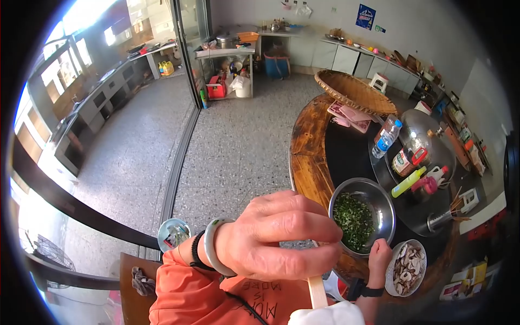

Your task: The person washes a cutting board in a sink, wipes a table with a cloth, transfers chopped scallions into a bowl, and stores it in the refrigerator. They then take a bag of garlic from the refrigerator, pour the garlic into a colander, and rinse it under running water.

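My left hand (295, 238), close to the camera with a pale bangle and a black band at its wrist, is closed around a flat wooden stick (318, 292). At the stick's lower end is a white lump (327, 314), which looks like an ice cream bar and is cut off by the bottom edge. My right hand (380, 257), with a black watch strap, curls its fingers at the near rim of a metal bowl (385, 214). Chopped green herbs (352, 219) lie in the bowl. Beside my right hand stands a white basket (394, 288) of sliced mushrooms (407, 271).
The round wooden table (310, 146) also bears a woven tray (357, 92), a water bottle (385, 138), a yellow-green bottle (408, 182), a clear dome (428, 135) and a chopstick holder (437, 221). A bin (174, 234) stands on the floor; a glass door frame (187, 141) runs left.
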A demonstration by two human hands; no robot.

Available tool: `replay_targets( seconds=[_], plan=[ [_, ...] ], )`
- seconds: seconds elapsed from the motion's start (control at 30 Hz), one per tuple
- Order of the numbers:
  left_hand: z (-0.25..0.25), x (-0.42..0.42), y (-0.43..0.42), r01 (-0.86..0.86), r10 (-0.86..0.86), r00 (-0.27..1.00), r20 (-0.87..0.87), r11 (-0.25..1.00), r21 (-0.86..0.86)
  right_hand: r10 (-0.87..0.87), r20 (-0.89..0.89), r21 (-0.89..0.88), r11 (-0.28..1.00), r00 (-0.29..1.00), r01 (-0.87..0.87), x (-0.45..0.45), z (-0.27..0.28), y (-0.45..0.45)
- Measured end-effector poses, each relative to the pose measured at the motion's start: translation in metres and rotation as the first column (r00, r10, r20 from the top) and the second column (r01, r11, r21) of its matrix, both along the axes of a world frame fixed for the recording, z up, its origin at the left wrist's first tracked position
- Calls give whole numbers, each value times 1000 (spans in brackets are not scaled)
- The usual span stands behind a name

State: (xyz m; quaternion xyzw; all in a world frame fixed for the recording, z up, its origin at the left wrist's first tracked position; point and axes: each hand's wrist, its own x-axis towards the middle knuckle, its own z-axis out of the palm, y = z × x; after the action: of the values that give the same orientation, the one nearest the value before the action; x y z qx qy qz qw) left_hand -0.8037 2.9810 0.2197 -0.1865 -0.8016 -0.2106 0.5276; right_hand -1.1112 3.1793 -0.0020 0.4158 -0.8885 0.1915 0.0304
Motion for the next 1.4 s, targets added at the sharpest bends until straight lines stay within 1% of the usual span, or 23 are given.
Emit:
replay_targets(
  seconds=[0.07,0.1,0.13,0.2,0.23,0.27,0.33,0.4,0.47,0.5,0.53,0.67,0.73,0.87,0.93,0.97,1.03,1.13,1.2,1.27,1.33,1.37,1.4],
  plan=[
    [0,-4,8,-4,4,999,-45,1000,0,43,-110,-292,954,993,-74,19,25,-6],
    [1,-3,10,-4,4,999,-34,1000,-7,76,-317,-283,944,945,-171,24,33,-8],
    [3,-1,11,-5,5,1000,-23,1000,-16,80,-321,-286,942,944,-177,17,26,-5],
    [8,6,11,-21,20,1000,-20,999,-41,4,-41,55,999,999,-2,2,12,0],
    [11,10,9,-34,33,999,-11,997,-64,6,-20,-27,1000,1000,-7,2,11,-5],
    [14,16,7,-54,53,998,-20,996,-71,26,-28,-34,999,999,-27,3,13,-14],
    [17,32,1,-35,40,998,48,995,-91,71,-175,-293,948,982,-121,19,28,-39],
    [15,46,-12,-70,73,997,22,993,-100,150,-183,-336,919,972,-205,29,33,-70],
    [14,62,-30,-90,89,996,-17,992,-87,214,-20,-337,918,977,-208,38,23,-107],
    [12,71,-41,-118,114,992,-52,990,-79,285,-60,-397,873,957,-285,57,30,-131],
    [11,81,-55,-143,139,989,-55,987,-74,299,28,-356,895,954,-270,79,42,-153],
    [5,119,-115,-206,201,976,-89,977,-52,468,4,-335,833,884,-440,135,46,-253],
    [7,133,-148,-306,290,928,-234,951,-35,510,24,-326,817,860,-475,159,44,-300],
    [4,157,-213,-314,309,946,-101,948,-40,611,32,-326,754,791,-570,194,46,-375],
    [-2,161,-242,-314,315,948,-56,949,30,680,31,-295,707,733,-643,202,47,-406],
    [-5,159,-258,-309,311,949,-47,950,41,684,46,-234,716,728,-658,201,50,-420],
    [-13,148,-292,-363,374,903,-213,927,90,652,86,-213,750,753,-626,195,43,-447],
    [-21,133,-349,-315,322,931,-171,947,68,607,101,-203,788,788,-581,169,27,-492],
    [-22,118,-390,-290,290,954,-71,957,17,598,108,-215,794,794,-569,143,13,-525],
    [-19,94,-432,-296,292,952,-96,955,-33,587,108,-224,801,803,-555,115,1,-564],
    [-4,69,-474,-334,325,939,-108,939,-80,526,122,-143,849,842,-509,91,-1,-610],
    [3,58,-493,-371,359,926,-118,922,-107,569,25,-159,814,822,-558,80,2,-637],
    [5,50,-514,-370,357,927,-115,921,-119,569,25,-171,813,822,-557,72,9,-664]
  ],
)
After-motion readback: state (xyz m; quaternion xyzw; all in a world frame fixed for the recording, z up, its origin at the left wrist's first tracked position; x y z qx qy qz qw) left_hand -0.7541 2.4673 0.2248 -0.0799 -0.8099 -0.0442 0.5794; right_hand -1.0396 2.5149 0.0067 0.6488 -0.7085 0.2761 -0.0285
